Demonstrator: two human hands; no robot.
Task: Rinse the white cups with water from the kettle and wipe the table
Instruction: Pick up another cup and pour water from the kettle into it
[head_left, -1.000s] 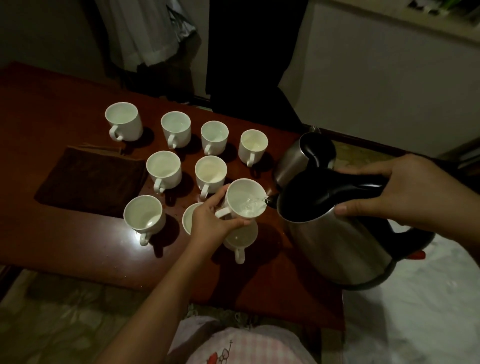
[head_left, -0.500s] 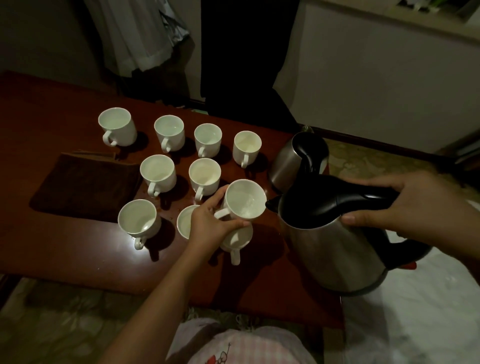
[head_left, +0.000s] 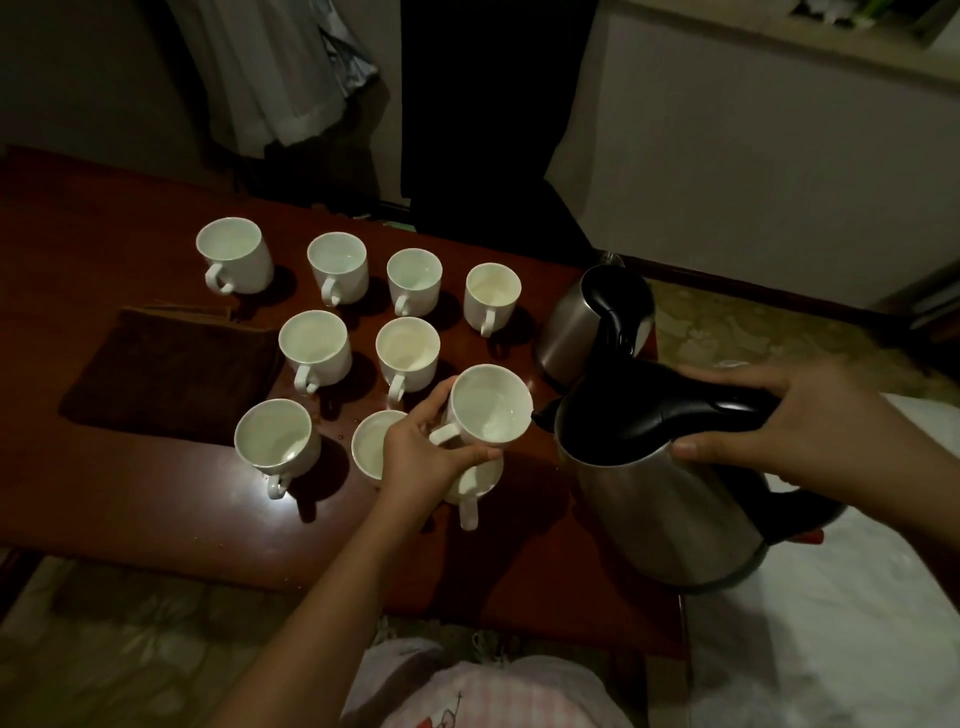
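Rinsing is in hand: left hand grips a cup at the spout of the kettle, right hand clasps its handle; swirling and emptying likely follow.

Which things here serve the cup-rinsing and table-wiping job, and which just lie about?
In use: held cup; kettle; left hand; right hand; other cups, e.g.; brown cloth; table.

Lying about: second kettle; hanging clothes.

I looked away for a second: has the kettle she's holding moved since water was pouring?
Yes. The kettle has tipped back toward upright, and its spout has drawn slightly back from the rim of the held cup, judged against the second kettle on the table; no stream shows.
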